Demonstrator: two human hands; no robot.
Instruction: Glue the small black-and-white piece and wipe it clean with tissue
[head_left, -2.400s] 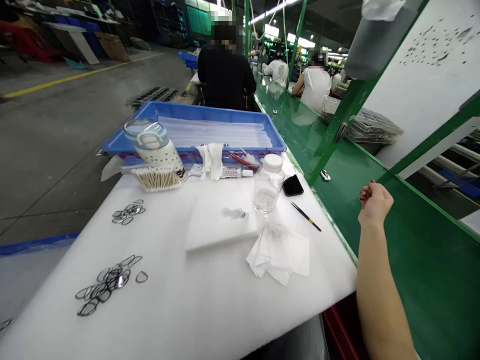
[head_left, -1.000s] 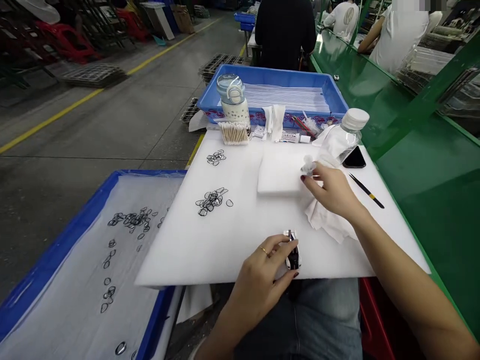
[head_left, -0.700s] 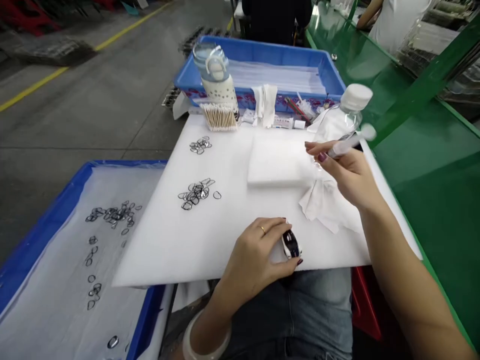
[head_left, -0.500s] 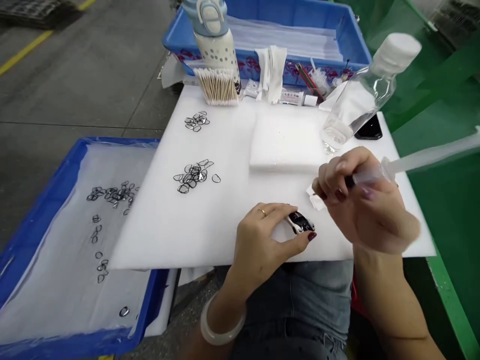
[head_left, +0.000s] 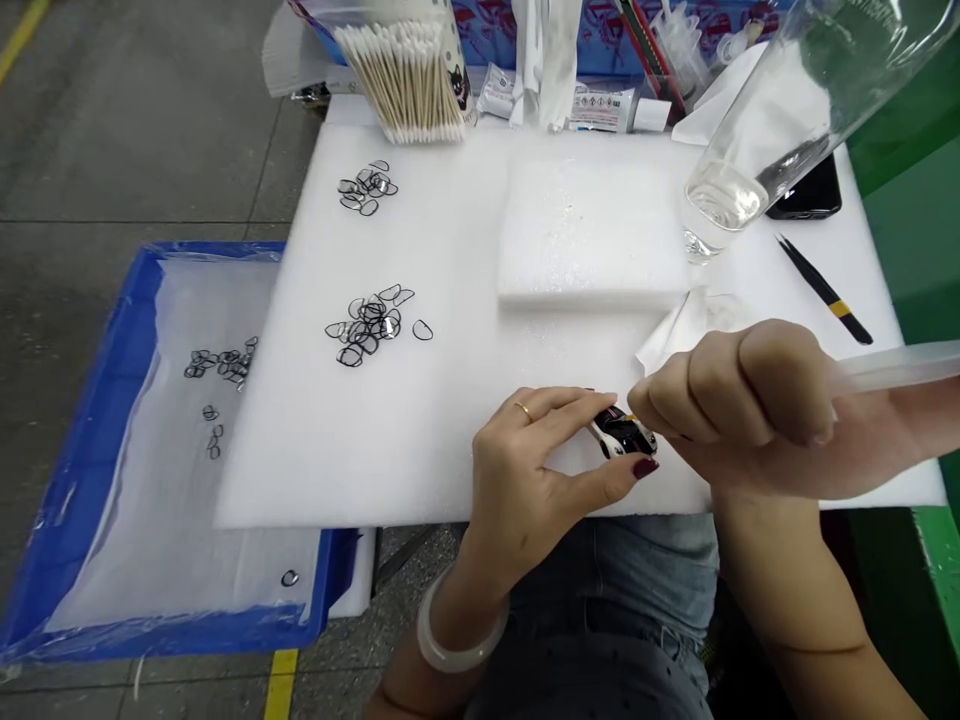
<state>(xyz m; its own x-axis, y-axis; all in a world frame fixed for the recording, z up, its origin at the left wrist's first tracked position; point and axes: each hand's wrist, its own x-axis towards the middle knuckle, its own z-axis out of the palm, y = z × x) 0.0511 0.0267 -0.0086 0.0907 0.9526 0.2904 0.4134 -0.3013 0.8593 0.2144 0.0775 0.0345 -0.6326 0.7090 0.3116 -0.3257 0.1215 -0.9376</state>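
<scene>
My left hand (head_left: pixel 540 470) pinches a small white and black toy car (head_left: pixel 622 433) at the near edge of the white foam board (head_left: pixel 450 420). My right hand (head_left: pixel 757 410) is closed around a clear syringe (head_left: pixel 896 366), whose barrel sticks out to the right; its tip end, hidden by my fingers, is right at the car. A crumpled white tissue (head_left: pixel 679 330) lies just behind my right hand. Two heaps of small black-rimmed clear lenses (head_left: pixel 371 325) (head_left: pixel 366 187) lie on the board to the left.
A clear bottle with liquid (head_left: pixel 757 150), a thick white foam pad (head_left: pixel 589 230), black tweezers (head_left: pixel 825 290), a black phone (head_left: pixel 810 195) and cotton swabs (head_left: pixel 405 75) stand behind. A blue tray (head_left: pixel 105 420) with more lenses (head_left: pixel 221 365) sits at the left, lower than the board.
The view has dropped closer to the board. My right hand picked up the syringe and brought it down to the car; my left hand slid the car a little rightward.
</scene>
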